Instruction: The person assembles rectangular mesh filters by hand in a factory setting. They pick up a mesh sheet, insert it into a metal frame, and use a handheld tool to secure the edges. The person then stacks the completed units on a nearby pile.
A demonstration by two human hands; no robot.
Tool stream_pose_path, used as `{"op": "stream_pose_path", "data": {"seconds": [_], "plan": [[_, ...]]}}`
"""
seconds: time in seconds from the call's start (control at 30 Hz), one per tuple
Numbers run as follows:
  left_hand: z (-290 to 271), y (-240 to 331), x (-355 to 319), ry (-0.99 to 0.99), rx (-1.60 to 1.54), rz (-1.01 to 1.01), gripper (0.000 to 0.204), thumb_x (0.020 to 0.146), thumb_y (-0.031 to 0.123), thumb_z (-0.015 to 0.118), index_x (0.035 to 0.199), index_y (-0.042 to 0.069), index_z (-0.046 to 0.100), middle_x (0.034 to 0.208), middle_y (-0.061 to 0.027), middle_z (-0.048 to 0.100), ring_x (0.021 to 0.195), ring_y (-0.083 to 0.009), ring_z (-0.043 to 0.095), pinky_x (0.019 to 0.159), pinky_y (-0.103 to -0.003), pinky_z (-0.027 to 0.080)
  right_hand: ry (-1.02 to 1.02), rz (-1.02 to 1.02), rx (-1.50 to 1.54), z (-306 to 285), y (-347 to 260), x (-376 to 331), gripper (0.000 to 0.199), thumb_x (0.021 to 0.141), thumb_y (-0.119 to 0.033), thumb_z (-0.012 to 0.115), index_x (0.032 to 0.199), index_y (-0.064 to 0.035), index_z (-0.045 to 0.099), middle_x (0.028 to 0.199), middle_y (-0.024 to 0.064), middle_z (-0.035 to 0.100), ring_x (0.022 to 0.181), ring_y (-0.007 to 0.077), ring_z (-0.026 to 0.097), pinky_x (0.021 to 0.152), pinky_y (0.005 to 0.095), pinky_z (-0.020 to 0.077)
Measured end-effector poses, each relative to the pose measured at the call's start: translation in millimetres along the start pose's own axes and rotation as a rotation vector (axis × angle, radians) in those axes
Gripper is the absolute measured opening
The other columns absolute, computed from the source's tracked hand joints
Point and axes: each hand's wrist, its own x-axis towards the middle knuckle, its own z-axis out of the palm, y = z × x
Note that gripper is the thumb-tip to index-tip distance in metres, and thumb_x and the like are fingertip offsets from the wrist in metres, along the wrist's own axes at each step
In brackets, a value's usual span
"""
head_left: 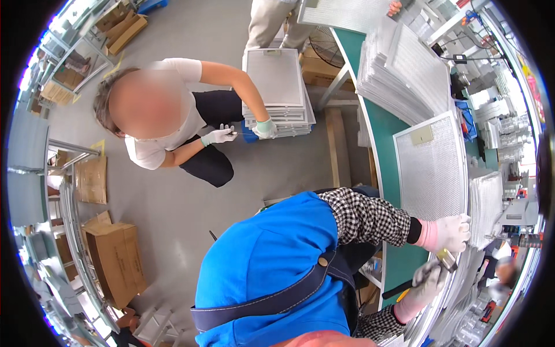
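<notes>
My left hand (pixel 448 233), in a white and pink glove, grips the near end of a framed metal mesh panel (pixel 430 168), fingers curled at its edge. The panel lies on the green bench and has a small pale label. Below it, my gloved right hand (pixel 419 294) is closed around a hammer (pixel 447 261). Its dark and yellow handle sticks out behind the hand, and its head sits just below my left hand, close to the panel's edge. Whether the head touches the metal I cannot tell.
Stacked mesh panels (pixel 404 72) stand farther along the green bench (pixel 383 124). A crouching co-worker (pixel 167 110) in white gloves holds a thin tool beside a low panel stack (pixel 274 84). Another person stands behind it. Cardboard boxes (pixel 115 263) and racks line the left side.
</notes>
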Motion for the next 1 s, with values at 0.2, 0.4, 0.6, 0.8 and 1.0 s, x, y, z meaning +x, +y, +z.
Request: {"op": "stream_pose_path", "data": {"seconds": [0.2,0.4,0.6,0.8,1.0], "plan": [[-23,-6,6,0.121,-0.114,-0.11,0.034,0.059,0.04,0.078,0.081,0.016,0.067,0.098,-0.0081,0.061,0.104,-0.0317,0.058,0.109,-0.064,0.033,0.231,-0.034,0.064,-71,65,-12,0.025,0.109,-0.029,0.047,0.101,-0.0058,0.051,0.078,0.0011,0.048,0.054,0.0064,0.038,0.048,0.0223,0.0287],[-41,1,27,-0.296,-0.117,-0.251,0.036,0.065,0.043,0.077,0.087,0.016,0.069,0.101,-0.0104,0.064,0.107,-0.0311,0.059,0.107,-0.067,0.03,0.26,-0.044,-0.004,-63,79,-30,0.039,0.107,-0.035,0.052,0.129,-0.0039,0.054,0.082,-0.0034,0.048,0.062,0.0038,0.04,0.051,0.0196,0.031],[-50,-7,26,-0.301,-0.006,-0.172,0.041,0.07,0.044,0.078,0.095,0.014,0.064,0.089,-0.0083,0.06,0.095,-0.0283,0.059,0.104,-0.061,0.031,0.252,0.007,0.168,-52,68,8,0.017,0.105,-0.02,0.051,0.105,-0.0036,0.057,0.073,-0.0044,0.047,0.056,0.0021,0.039,0.048,0.0198,0.0281],[-28,-4,24,-0.1,0.013,-0.102,0.045,0.069,0.036,0.082,0.099,0.011,0.06,0.092,-0.0071,0.055,0.097,-0.0297,0.056,0.109,-0.06,0.029,0.591,-0.445,0.59,-34,68,45,0.033,0.107,-0.035,0.053,0.1,-0.0023,0.055,0.079,0.0001,0.051,0.058,0.0056,0.041,0.049,0.022,0.0298],[-28,-5,18,-0.09,-0.008,-0.058,0.042,0.072,0.034,0.08,0.099,0.01,0.06,0.091,-0.0099,0.054,0.095,-0.0313,0.054,0.106,-0.058,0.032,0.405,-0.235,0.197,-33,57,42,0.035,0.107,-0.037,0.05,0.091,-0.006,0.047,0.075,0.0011,0.051,0.056,0.0058,0.043,0.048,0.0211,0.0316]]}}
